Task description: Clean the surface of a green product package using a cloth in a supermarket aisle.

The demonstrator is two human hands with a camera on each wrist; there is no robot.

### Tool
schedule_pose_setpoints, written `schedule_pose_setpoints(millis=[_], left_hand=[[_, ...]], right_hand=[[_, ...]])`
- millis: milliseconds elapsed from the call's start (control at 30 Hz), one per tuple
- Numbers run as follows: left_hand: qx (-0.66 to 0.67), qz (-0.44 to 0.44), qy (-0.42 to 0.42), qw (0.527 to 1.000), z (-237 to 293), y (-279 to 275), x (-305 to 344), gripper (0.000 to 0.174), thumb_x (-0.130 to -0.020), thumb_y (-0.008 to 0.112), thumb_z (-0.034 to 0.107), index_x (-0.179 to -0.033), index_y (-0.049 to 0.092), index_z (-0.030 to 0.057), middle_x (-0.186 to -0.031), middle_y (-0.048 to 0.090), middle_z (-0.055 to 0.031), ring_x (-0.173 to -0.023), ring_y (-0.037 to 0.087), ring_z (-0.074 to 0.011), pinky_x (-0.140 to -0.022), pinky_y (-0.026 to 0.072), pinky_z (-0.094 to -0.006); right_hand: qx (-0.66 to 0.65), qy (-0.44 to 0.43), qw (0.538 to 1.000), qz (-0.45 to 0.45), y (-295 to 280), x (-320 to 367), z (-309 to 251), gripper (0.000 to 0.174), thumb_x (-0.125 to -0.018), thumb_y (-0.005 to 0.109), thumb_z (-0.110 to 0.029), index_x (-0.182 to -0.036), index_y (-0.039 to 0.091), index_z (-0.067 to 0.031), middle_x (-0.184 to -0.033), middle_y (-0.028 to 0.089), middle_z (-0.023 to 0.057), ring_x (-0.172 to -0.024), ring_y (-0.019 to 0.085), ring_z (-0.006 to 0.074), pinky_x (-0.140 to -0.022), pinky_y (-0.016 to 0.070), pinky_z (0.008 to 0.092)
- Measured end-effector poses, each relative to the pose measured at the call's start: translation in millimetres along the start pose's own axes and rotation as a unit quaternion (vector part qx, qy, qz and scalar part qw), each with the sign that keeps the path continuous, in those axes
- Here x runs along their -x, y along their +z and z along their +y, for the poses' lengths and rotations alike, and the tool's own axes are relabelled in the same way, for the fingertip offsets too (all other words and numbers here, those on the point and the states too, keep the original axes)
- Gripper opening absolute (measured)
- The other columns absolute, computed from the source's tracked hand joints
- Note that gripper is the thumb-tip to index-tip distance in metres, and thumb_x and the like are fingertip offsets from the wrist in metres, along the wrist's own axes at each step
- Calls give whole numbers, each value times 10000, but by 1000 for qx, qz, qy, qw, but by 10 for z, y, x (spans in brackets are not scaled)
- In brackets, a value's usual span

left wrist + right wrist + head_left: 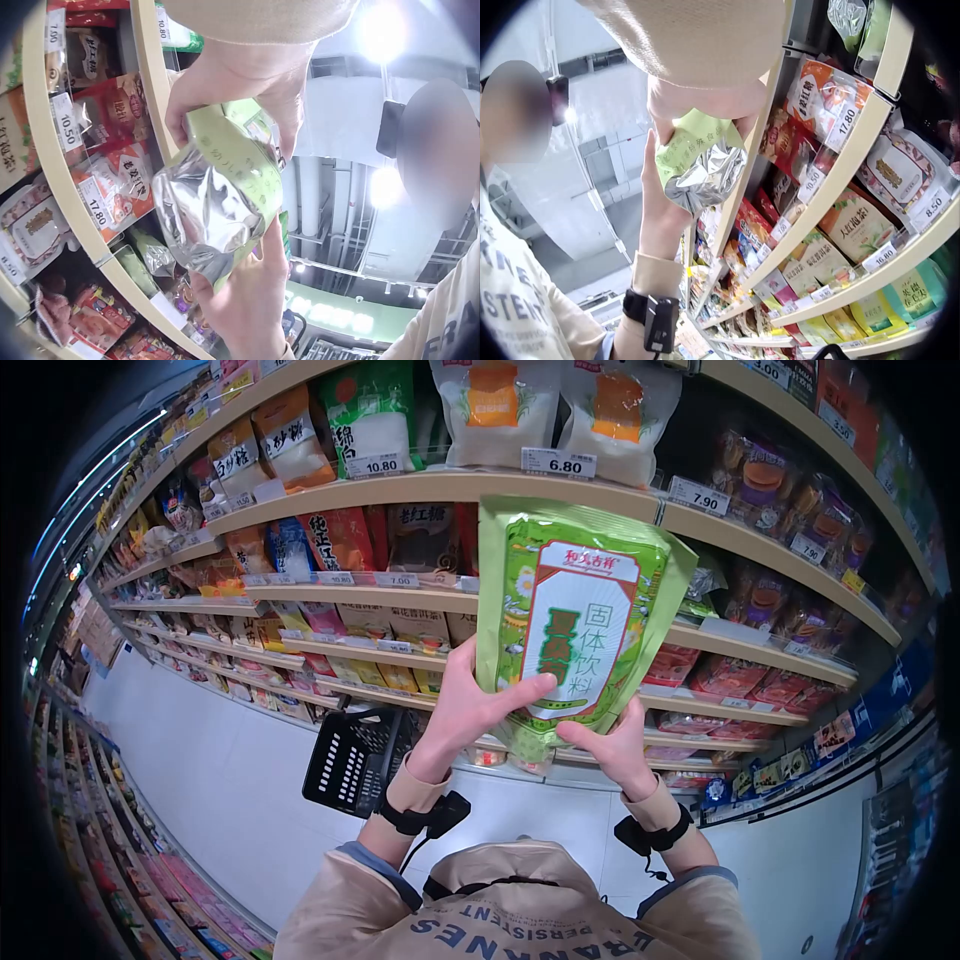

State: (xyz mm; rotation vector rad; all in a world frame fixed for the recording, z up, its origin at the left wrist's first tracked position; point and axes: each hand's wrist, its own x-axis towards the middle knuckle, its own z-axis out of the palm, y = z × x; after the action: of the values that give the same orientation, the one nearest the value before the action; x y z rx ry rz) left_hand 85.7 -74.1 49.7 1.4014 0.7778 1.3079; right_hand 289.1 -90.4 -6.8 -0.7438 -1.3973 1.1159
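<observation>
A green drink-powder pouch [575, 620] is held upright in both hands before the shelves, its printed front facing the head camera. The left hand [478, 698] grips its lower left side, thumb across the front. At the lower right corner the right hand [612, 745] holds it, thumb on the front. The left wrist view shows the pouch's silvery bottom [210, 210], with the left hand [240, 82] above and the right hand [251, 300] below. In the right wrist view the right hand [705, 101] covers part of the pouch [701, 161]; the left hand [660, 202] is beside it.
Curved shelves [400, 490] of bagged sugar, teas and snacks with price tags stand in front. A black shopping basket [345, 760] is at the lower left, near the left forearm. Another stocked shelf [120, 840] runs along the far left, across the pale floor [220, 760].
</observation>
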Motion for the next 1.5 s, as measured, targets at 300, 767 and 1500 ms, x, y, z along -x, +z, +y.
schedule_pose_setpoints(millis=[300, 767, 1500], left_hand=[[2, -7, 99, 995, -90, 418, -248, 623, -729, 870, 191, -1219, 569, -49, -1110, 685, -115, -976, 665, -154, -858, 553, -311], [-13, 13, 208, 978, -153, 632, -346, 537, -712, 875, 136, -1149, 616, -37, -1049, 712, -102, -930, 676, -147, -839, 547, -305], [-21, 14, 111, 993, 51, 947, -336, 576, -729, 842, 103, -1211, 566, -50, -1101, 677, -115, -985, 659, -153, -869, 536, -304]], right_hand=[[-43, -85, 994, 50, -273, -471, -420, 625, -797, 800, -72, -1318, 465, 17, -1226, 623, 108, -1091, 618, 180, -960, 494, 328], [-9, -103, 994, 41, -494, -454, -535, 694, -686, 854, -39, -1275, 494, 24, -1168, 645, 120, -1039, 647, 194, -906, 533, 345], [-101, -179, 973, 106, -657, -448, -624, 779, -736, 839, -41, -1375, 397, 5, -1249, 594, 115, -1100, 619, 194, -945, 516, 334]])
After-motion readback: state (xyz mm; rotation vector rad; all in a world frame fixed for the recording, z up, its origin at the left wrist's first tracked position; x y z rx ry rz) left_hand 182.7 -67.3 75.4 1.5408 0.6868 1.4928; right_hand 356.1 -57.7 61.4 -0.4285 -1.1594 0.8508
